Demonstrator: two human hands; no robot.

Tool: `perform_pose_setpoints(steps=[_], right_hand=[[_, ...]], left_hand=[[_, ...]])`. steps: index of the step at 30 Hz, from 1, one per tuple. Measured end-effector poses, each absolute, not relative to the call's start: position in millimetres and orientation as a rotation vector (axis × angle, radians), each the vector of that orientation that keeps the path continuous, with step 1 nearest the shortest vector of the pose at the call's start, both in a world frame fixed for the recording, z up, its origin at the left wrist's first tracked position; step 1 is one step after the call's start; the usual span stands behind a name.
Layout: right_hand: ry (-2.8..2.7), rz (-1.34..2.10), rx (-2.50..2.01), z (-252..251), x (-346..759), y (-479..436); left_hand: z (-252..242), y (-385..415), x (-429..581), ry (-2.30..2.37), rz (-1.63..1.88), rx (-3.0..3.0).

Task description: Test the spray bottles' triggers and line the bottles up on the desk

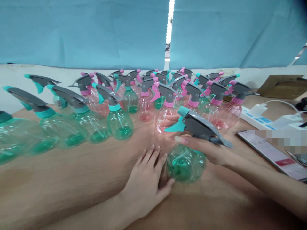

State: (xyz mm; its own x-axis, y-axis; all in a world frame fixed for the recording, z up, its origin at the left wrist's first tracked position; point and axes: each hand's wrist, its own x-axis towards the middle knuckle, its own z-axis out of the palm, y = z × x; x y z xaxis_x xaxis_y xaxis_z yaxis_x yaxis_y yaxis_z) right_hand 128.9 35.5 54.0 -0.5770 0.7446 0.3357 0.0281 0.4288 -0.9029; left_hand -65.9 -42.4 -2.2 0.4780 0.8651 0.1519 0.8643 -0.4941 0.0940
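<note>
A clear green spray bottle point(185, 163) with a grey and teal trigger head tilts slightly in front of me. My right hand point(199, 145) is closed round its neck, just under the trigger head, with the fingers reaching behind the teal trigger. To the left of the bottle, my left hand point(148, 179) lies palm down on the wooden table point(79, 185), fingers stretched out. Its thumb tip is close to the bottle's lower side; whether they touch I cannot tell. Beyond my hands stands a pink spray bottle point(165, 111), partly hidden by my right fingers.
Several green spray bottles point(120, 123) stand in a row at the left. Many pink and green ones crowd the back, including a pink bottle point(227, 111). At the right lie a phone point(268, 155), a white power strip point(256, 118) with plugs and a brown cardboard piece point(283, 86).
</note>
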Motion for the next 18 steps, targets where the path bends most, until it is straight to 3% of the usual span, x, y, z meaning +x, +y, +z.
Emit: perform_pose_setpoints(steps=[18], right_hand=[[-1.877, 1.238, -0.643, 50.4, 126.8, 36.1]], left_hand=[[-1.0, -42.2, -66.2, 1.582, 0.264, 2.684]])
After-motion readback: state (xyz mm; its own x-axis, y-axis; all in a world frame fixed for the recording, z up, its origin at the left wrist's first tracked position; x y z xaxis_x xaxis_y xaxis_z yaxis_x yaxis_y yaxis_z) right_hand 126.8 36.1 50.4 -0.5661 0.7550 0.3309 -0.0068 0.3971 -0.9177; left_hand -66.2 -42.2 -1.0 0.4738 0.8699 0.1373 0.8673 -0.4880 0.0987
